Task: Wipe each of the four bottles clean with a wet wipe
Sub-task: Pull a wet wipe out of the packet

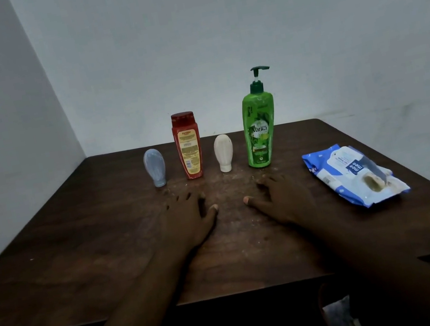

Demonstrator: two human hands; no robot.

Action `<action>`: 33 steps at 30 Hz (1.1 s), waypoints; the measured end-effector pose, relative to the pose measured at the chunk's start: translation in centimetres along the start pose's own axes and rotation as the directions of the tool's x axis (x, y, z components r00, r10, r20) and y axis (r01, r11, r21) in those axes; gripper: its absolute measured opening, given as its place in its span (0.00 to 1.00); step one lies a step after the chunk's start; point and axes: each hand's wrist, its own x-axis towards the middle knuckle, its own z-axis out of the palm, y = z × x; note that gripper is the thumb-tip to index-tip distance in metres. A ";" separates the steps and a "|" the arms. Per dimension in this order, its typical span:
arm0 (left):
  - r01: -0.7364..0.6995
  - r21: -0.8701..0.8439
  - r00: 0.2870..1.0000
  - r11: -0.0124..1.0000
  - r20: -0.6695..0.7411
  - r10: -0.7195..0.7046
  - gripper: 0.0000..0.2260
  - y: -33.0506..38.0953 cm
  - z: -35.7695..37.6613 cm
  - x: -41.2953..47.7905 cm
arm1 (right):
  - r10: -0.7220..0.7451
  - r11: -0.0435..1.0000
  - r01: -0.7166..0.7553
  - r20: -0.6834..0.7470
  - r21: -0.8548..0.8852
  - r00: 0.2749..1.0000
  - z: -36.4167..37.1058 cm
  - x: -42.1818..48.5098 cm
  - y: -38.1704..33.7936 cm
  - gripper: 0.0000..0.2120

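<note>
Four bottles [206, 147] stand untouched — left hand [185, 214] and right hand [280, 197] lie flat, fingers spread, holding nothing.

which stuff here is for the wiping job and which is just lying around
For the job: blue squeeze bottle, red bottle, white squeeze bottle, green Vatika pump bottle, wet wipes pack.
Just lying about: pale unclear object below the table edge.

Both hands, left [188, 216] and right [283, 196], lie flat on the table [81, 258] before four upright bottles [188, 146], wipes pack [353, 173] at right.
</note>
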 end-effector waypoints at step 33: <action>0.002 0.062 0.984 0.998 0.180 -0.014 0.22 1.0 -1.5 0.9 | 0.031 0.998 -0.031 0.000 0.046 1.000 0.0 -0.4 -0.2 0.30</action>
